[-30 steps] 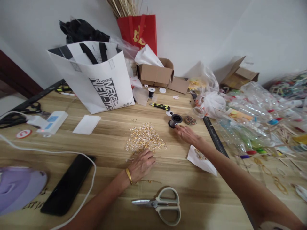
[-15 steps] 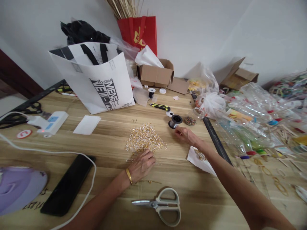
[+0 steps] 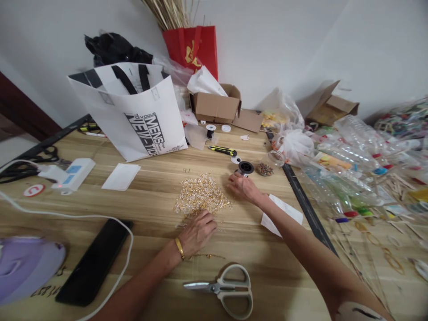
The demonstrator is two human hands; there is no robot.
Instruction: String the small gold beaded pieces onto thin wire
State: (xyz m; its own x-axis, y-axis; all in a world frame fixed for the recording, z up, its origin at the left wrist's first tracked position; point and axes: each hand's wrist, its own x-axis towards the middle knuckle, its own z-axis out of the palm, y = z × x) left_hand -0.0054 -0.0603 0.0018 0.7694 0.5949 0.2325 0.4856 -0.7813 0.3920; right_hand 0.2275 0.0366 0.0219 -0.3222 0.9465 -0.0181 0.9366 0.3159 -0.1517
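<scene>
My left hand (image 3: 198,228), with a gold bracelet (image 3: 179,248) at its wrist, rests at the near edge of a loose pile of small gold and clear pieces (image 3: 201,192). Its fingers curl down; their tips are hidden. Just right of the pile is my right hand (image 3: 243,186), its fingers drawn together in a pinch. Whatever lies in either hand is too small or covered to make out. Behind the right hand stands a black spool of thin wire (image 3: 246,167), partly covered by it. A thin gold chain (image 3: 209,256) lies near my left wrist.
Pale-handled scissors (image 3: 230,287) lie in front. Under my right forearm sits white paper (image 3: 289,209). Farther back are a jar of beads (image 3: 265,169), a utility knife (image 3: 222,150) and a white bag (image 3: 133,118). At left is a black phone (image 3: 93,263); plastic bottles (image 3: 347,178) crowd the right.
My right hand has moved left, from in front of the wire spool toward the pile. My forearm now covers the small pieces on the white paper. My left hand stays nearly still.
</scene>
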